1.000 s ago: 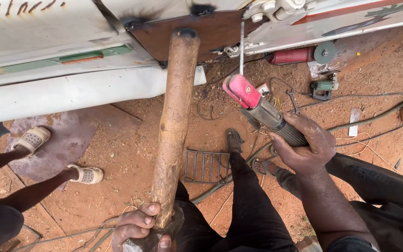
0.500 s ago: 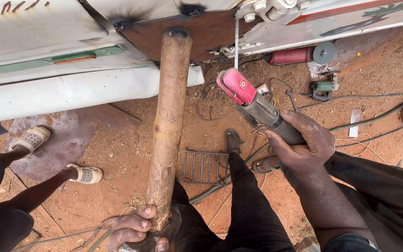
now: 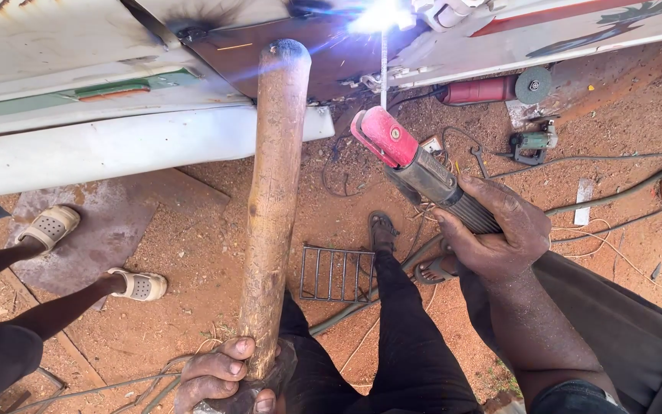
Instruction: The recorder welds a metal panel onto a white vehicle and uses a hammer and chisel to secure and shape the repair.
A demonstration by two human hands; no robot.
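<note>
The right hand (image 3: 499,234) wraps the ribbed grip of the holder (image 3: 423,169), its rod (image 3: 384,73) arcing on the panel (image 3: 293,54) overhead. The left hand (image 3: 224,376) clasps the pole (image 3: 273,199) at its foot; it looks stiff, heavy and rough, best held low.

A bright arc (image 3: 381,15) now flares where the welding rod (image 3: 383,69) meets the brown panel (image 3: 270,38).

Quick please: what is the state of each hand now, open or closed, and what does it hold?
Left hand: closed around the lower end of the wooden pole.
Right hand: closed on the welding electrode holder.
</note>
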